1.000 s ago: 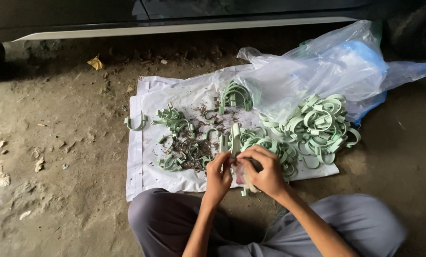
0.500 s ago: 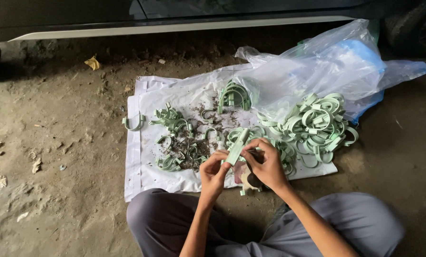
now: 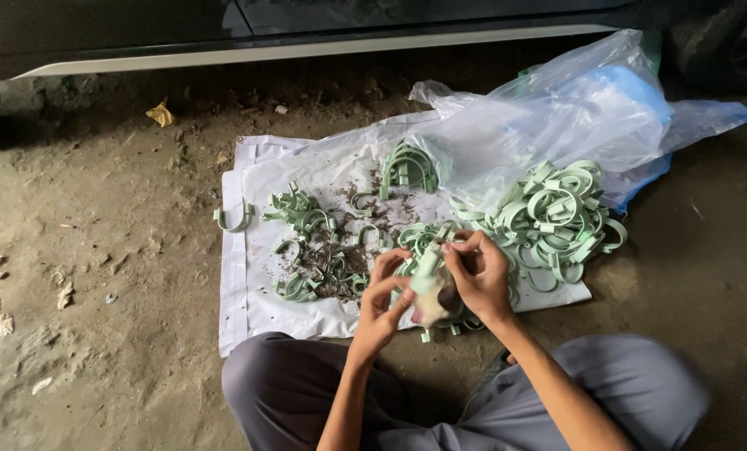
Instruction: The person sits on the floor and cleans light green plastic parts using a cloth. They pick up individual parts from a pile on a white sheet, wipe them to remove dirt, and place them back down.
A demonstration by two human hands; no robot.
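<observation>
A dirt floor (image 3: 98, 276) fills most of the view, with the dark side of a car (image 3: 307, 25) along the top. A white sheet (image 3: 248, 301) lies flat on the floor. A big clear plastic bag (image 3: 574, 117) lies on the sheet's far right corner. A large pile of green clips (image 3: 557, 221) sits just below the bag. Smaller bunches of green clips (image 3: 302, 213) and dark crumbs are spread over the middle of the sheet. One single clip (image 3: 233, 219) lies on the sheet's left edge.

A person sits on the floor in grey trousers (image 3: 641, 392). Both hands meet above the near edge of the sheet. The left hand (image 3: 383, 296) and the right hand (image 3: 478, 276) each have their grip closed on one pale green clip (image 3: 428, 280), which looks blurred between them.
</observation>
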